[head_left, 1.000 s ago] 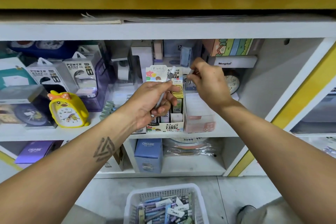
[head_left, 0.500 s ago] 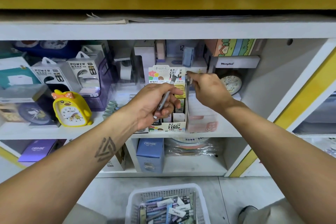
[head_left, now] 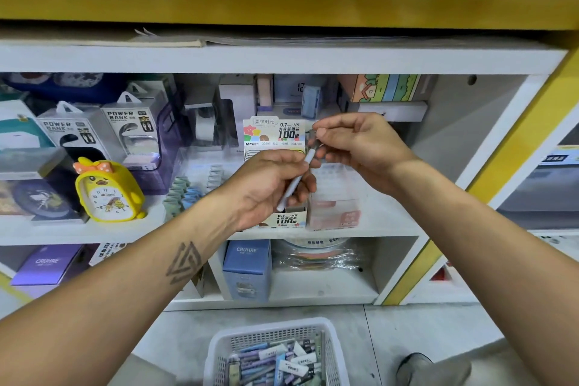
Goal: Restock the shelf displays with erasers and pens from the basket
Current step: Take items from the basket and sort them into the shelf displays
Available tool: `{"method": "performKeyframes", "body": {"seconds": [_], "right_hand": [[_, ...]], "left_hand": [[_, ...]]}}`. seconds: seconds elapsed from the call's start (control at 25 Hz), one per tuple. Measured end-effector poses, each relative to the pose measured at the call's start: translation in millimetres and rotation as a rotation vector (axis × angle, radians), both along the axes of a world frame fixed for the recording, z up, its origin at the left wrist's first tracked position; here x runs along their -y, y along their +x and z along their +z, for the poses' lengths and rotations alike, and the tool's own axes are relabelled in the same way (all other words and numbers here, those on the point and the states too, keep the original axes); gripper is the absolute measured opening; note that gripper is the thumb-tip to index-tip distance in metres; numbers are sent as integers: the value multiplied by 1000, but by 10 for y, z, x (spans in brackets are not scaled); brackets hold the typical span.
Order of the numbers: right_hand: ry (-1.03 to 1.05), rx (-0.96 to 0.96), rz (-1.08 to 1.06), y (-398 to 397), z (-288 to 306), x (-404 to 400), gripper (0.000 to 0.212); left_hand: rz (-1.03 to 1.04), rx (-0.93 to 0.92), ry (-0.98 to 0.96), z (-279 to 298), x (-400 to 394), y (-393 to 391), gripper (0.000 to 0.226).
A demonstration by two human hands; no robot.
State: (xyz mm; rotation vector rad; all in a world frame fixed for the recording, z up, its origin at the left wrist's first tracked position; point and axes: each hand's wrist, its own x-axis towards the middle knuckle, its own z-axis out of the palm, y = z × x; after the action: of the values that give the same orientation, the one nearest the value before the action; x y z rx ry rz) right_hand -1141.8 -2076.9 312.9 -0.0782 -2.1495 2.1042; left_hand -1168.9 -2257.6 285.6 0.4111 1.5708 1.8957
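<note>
My left hand [head_left: 269, 186] grips a pale grey pen [head_left: 296, 182] slanted up to the right, in front of the small cardboard display box [head_left: 275, 135] on the middle shelf. My right hand [head_left: 357, 147] pinches the pen's dark upper end with thumb and fingers. A second clear display box [head_left: 338, 210] with a pink label stands right of the cardboard one. On the floor below sits a white plastic basket [head_left: 219, 351] holding several pens and erasers [head_left: 275, 360].
A yellow duck alarm clock [head_left: 108, 191] and power bank boxes [head_left: 128, 131] stand on the shelf's left. Folded clips [head_left: 185, 194] lie beside the display box. Blue and purple boxes [head_left: 247, 269] fill the lower shelf. A shoe [head_left: 419, 367] shows at bottom right.
My right hand has drawn back from the display box to the top of the pen in my left hand and now pinches its end. The left hand lifted slightly.
</note>
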Motion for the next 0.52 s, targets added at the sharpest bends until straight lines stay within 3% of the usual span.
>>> {"method": "performKeyframes", "body": {"seconds": [0.08,0.12,0.24,0.4,0.52], "right_hand": [[44,-69,-102,9,46,-87,16],[80,-131,-191,7,75,-157,15],[272,-294,-414,-14,110,-359,10],[848,-302,-357,-79,-128,-346,3],[945,-348,-300,-143,-267,-322,6]], "left_hand": [[21,-56,-20,-34,-60,6,26],[64,-169,-104,-68,-85,-4,25],[142,-789,-516,-188,-89,-38,22],[-66,-1246,-711,-330,-54,-27,28],[-97,-1360,-741,-401,-86,-30,15]]}}
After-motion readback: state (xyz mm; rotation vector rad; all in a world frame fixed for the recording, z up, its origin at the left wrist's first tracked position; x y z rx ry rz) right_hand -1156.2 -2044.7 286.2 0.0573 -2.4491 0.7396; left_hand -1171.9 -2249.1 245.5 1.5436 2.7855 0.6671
